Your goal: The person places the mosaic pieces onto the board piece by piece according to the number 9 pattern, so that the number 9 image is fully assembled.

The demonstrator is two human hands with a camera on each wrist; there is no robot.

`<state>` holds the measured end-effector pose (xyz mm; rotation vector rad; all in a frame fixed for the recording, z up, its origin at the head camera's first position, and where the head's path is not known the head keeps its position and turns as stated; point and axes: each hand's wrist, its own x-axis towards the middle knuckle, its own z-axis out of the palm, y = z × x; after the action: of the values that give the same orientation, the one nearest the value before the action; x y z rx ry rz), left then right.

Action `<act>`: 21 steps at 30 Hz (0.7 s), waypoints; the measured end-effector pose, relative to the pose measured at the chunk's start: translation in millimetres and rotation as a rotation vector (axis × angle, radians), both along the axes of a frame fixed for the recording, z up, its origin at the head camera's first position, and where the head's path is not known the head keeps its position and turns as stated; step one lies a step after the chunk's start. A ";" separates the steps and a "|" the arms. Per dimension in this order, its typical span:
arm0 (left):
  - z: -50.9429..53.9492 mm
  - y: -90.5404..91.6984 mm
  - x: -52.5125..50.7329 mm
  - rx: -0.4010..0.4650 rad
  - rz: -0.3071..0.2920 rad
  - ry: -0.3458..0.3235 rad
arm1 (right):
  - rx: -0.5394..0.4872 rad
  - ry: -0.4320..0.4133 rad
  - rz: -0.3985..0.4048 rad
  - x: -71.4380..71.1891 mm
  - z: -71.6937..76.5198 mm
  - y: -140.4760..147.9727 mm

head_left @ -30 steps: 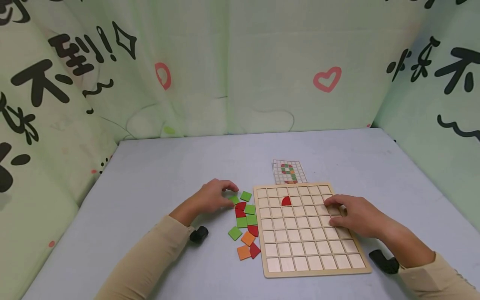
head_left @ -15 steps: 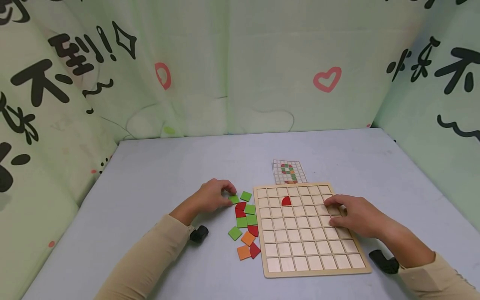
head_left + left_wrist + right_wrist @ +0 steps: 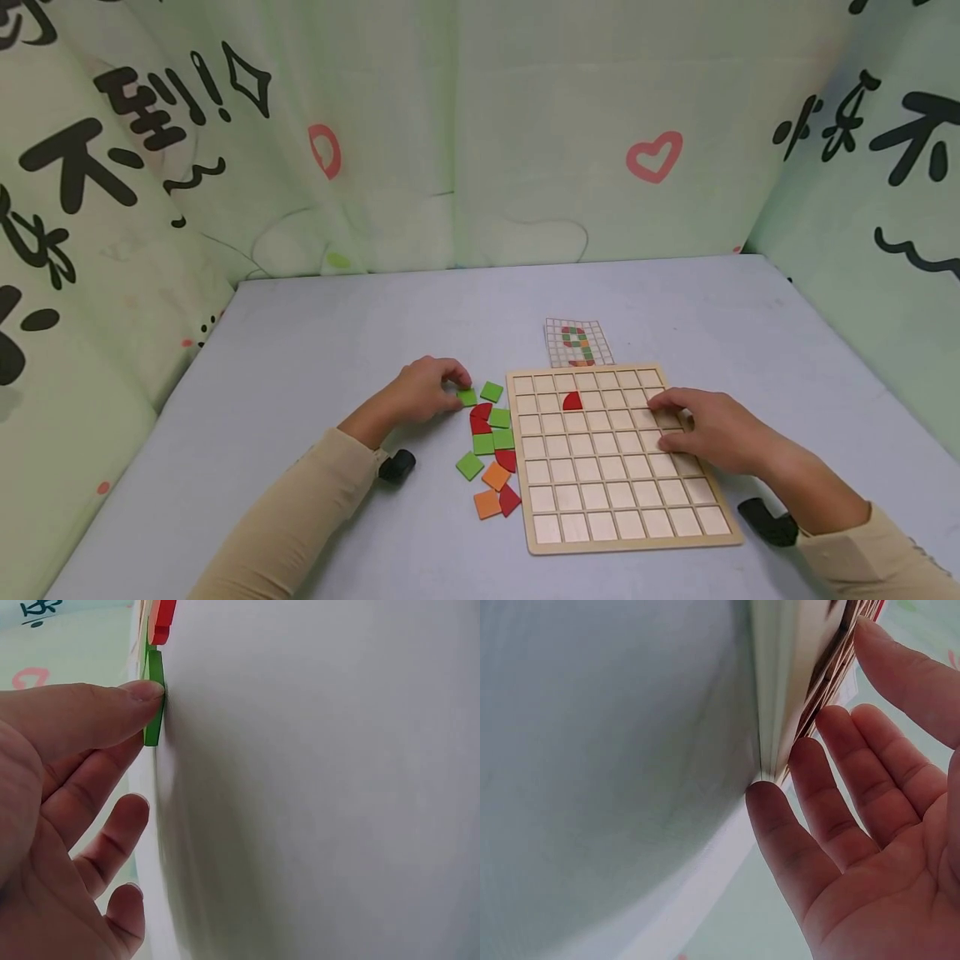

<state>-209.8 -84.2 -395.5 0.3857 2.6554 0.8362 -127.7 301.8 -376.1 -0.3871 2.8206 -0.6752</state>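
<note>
In the head view my left hand [image 3: 422, 389] is at the upper left of a group of loose tiles. Its thumb and index finger pinch a green square tile [image 3: 154, 697], seen edge-on in the left wrist view, low over the white tabletop. My right hand [image 3: 716, 429] rests at the right edge of a wooden grid board [image 3: 636, 547], fingers spread and relaxed, gripping nothing. One red quarter-round tile [image 3: 572, 402] lies in a square of the board's second row. A small pattern card [image 3: 603, 343] pokes out beyond the board's far edge.
Along the board's left side lie several green squares [image 3: 470, 466], red rounded tiles [image 3: 509, 500] and orange squares [image 3: 487, 504]. Printed curtains [image 3: 525, 150] enclose the table [image 3: 360, 308] at the back and sides.
My left hand has shifted slightly left, its fingertips closing at the green tile's left side. The right hand, board and other tiles stay as they were.
</note>
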 end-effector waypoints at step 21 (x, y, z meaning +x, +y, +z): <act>4.4 -2.2 -2.0 -0.016 -0.007 0.008 | -0.005 0.002 0.003 0.2 -0.7 1.1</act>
<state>-211.7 -86.5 -391.1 0.3949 2.6654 0.8121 -127.5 302.9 -376.8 -0.3930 2.8199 -0.6815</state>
